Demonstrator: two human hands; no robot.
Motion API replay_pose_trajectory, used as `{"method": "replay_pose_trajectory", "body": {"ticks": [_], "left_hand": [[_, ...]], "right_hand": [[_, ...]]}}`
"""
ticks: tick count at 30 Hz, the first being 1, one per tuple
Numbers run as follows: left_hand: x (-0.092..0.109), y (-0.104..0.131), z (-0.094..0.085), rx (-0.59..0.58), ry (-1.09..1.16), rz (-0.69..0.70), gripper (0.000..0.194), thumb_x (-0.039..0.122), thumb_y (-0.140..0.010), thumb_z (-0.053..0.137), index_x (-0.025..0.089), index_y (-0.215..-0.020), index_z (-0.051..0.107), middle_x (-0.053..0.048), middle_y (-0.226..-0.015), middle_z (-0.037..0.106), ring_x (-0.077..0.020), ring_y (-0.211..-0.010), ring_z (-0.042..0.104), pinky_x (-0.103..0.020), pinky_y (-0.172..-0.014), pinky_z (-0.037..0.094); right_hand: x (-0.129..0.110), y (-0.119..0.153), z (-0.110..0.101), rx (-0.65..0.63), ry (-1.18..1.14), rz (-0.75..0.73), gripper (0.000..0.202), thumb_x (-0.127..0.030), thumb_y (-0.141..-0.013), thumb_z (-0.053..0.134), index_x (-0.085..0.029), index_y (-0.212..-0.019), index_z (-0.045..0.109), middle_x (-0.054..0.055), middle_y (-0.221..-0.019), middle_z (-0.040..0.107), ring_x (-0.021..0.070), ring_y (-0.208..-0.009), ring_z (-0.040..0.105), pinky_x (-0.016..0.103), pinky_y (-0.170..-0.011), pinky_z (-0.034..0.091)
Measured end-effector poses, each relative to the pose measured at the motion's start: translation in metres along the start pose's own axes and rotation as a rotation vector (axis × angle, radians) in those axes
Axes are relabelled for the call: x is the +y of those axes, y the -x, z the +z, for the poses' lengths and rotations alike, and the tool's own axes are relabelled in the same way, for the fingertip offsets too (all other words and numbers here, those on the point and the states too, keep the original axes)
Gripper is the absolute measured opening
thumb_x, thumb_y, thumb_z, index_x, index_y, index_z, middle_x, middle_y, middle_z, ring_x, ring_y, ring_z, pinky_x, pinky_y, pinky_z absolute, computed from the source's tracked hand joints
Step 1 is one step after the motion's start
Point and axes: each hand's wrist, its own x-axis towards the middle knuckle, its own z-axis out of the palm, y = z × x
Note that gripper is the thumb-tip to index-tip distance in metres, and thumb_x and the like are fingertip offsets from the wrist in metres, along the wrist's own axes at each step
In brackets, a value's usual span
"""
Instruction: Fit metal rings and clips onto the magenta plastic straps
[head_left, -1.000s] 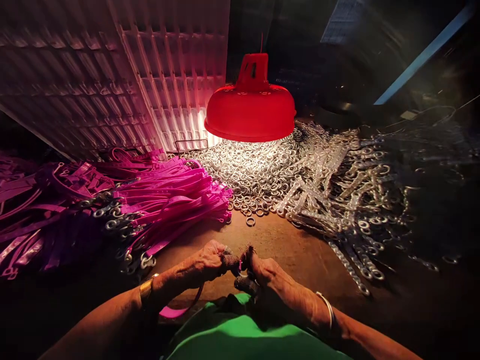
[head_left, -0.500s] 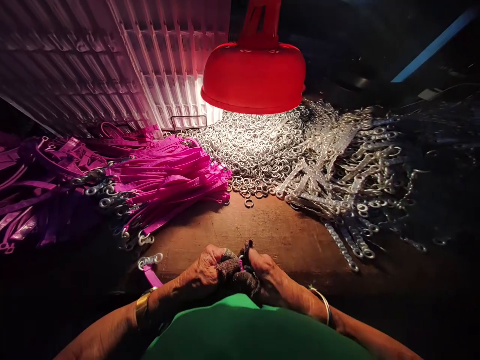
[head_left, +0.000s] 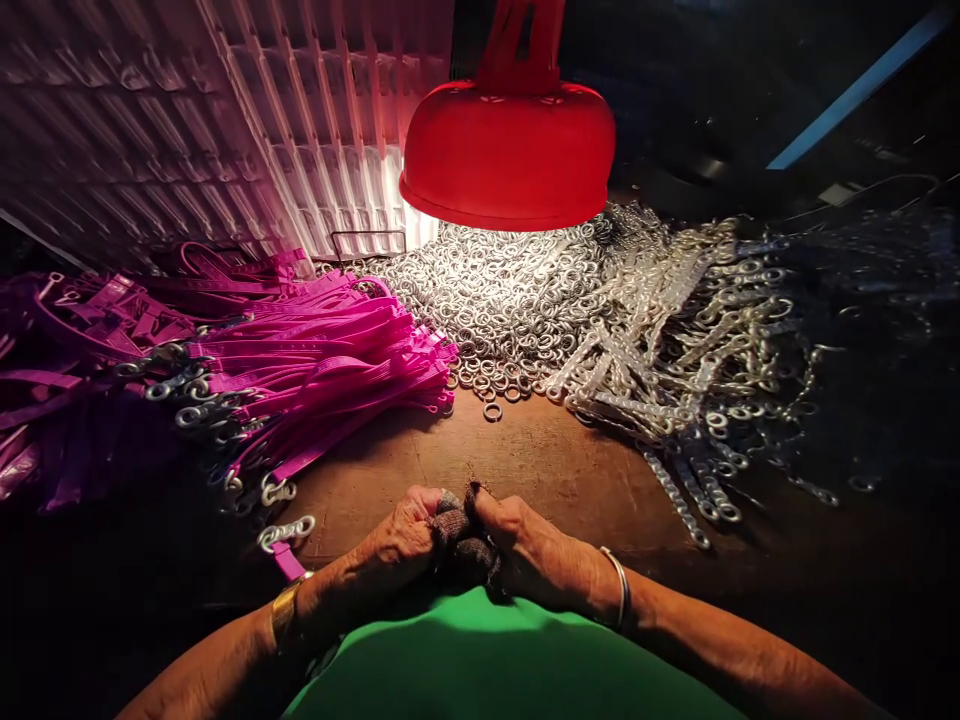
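My left hand (head_left: pixel 416 530) and my right hand (head_left: pixel 510 535) meet in front of my body at the table's near edge, with dark wraps on several fingers. Both are closed, fingertips pressed together. What lies between them is hidden now; a bit of pink strap showed there half a second ago. By my left wrist, a pink strap (head_left: pixel 287 561) with a short chain of metal links (head_left: pixel 285 533) at its end passes under the forearm. Left of my hands lies a heap of pink straps (head_left: pixel 330 340), many with metal chains at their ends.
A pile of loose metal rings (head_left: pixel 517 290) lies under a red lamp (head_left: pixel 510 155). To the right is a heap of short metal chains (head_left: pixel 675 350). A ribbed translucent panel (head_left: pixel 322 120) stands at the back left, behind a thin wire frame (head_left: pixel 367 235). The wooden table (head_left: pixel 480 440) runs beneath.
My hands have drawn closer together and shifted slightly left in view, and the pink bit between them is now covered. The whole view has moved a little; the piles look unchanged.
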Motion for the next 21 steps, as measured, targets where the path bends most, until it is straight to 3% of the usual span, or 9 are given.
{"method": "replay_pose_trajectory", "body": {"ticks": [3, 7, 10, 14, 16, 18, 21], "left_hand": [[0.007, -0.009, -0.006, -0.083, -0.099, 0.025, 0.041, 0.052, -0.072, 0.066, 0.012, -0.068, 0.055, 0.002, -0.058, 0.047, -0.0068, -0.05, 0.041, -0.019, -0.047, 0.029], [0.007, -0.025, -0.03, 0.067, -0.52, 0.105, 0.041, 0.054, -0.071, 0.06, 0.014, -0.072, 0.057, 0.004, -0.052, 0.043, -0.0073, -0.044, 0.035, -0.021, -0.042, 0.026], [-0.008, -0.031, -0.049, 0.135, -0.888, 0.277, 0.03, 0.043, -0.081, 0.05, 0.015, -0.083, 0.061, 0.0, -0.063, 0.054, -0.0115, -0.055, 0.046, -0.023, -0.052, 0.034], [-0.042, -0.034, -0.06, 0.318, -1.426, 0.545, 0.021, 0.025, -0.081, 0.047, 0.018, -0.07, 0.063, -0.003, -0.067, 0.058, -0.0154, -0.065, 0.05, -0.026, -0.057, 0.032], [-0.053, -0.036, -0.059, 0.332, -1.507, 0.651, 0.02, 0.026, -0.081, 0.048, 0.019, -0.068, 0.062, -0.003, -0.066, 0.057, -0.0159, -0.065, 0.05, -0.026, -0.057, 0.031], [-0.054, -0.037, -0.058, 0.309, -1.468, 0.697, 0.018, 0.032, -0.082, 0.051, 0.021, -0.074, 0.063, -0.003, -0.07, 0.06, -0.0167, -0.068, 0.052, -0.027, -0.06, 0.036], [-0.033, -0.032, -0.062, 0.334, -1.335, 0.744, 0.019, 0.033, -0.083, 0.054, 0.021, -0.091, 0.065, -0.005, -0.083, 0.064, -0.0189, -0.078, 0.057, -0.03, -0.071, 0.044]], "right_hand": [[0.002, 0.0, -0.008, 0.005, 0.082, 0.012, 0.018, -0.034, -0.086, 0.052, -0.017, -0.088, 0.045, -0.003, -0.067, 0.047, 0.0072, -0.055, 0.035, 0.02, -0.05, 0.03], [0.011, 0.006, -0.019, 0.074, 0.217, 0.043, 0.029, -0.046, -0.087, 0.051, -0.018, -0.083, 0.046, -0.003, -0.065, 0.046, 0.0081, -0.055, 0.034, 0.021, -0.052, 0.029], [0.028, 0.019, -0.024, 0.114, 0.359, 0.076, 0.028, -0.045, -0.087, 0.052, -0.018, -0.082, 0.046, -0.003, -0.063, 0.046, 0.0088, -0.054, 0.034, 0.022, -0.05, 0.027], [0.06, 0.03, -0.035, 0.129, 0.635, 0.032, 0.024, -0.041, -0.083, 0.059, -0.018, -0.078, 0.053, 0.003, -0.073, 0.056, 0.0136, -0.064, 0.046, 0.024, -0.058, 0.035], [0.071, 0.025, -0.049, 0.21, 0.742, 0.001, 0.02, -0.038, -0.081, 0.061, -0.018, -0.08, 0.056, 0.006, -0.083, 0.059, 0.0184, -0.077, 0.051, 0.029, -0.069, 0.041], [0.076, 0.014, -0.073, 0.377, 0.803, 0.013, 0.015, -0.032, -0.083, 0.057, -0.019, -0.089, 0.059, 0.01, -0.093, 0.06, 0.0217, -0.087, 0.052, 0.036, -0.08, 0.042], [0.078, -0.003, -0.122, 0.61, 0.886, 0.193, 0.02, -0.021, -0.082, 0.05, -0.021, -0.099, 0.06, 0.01, -0.09, 0.059, 0.0231, -0.084, 0.051, 0.039, -0.08, 0.041]]}}
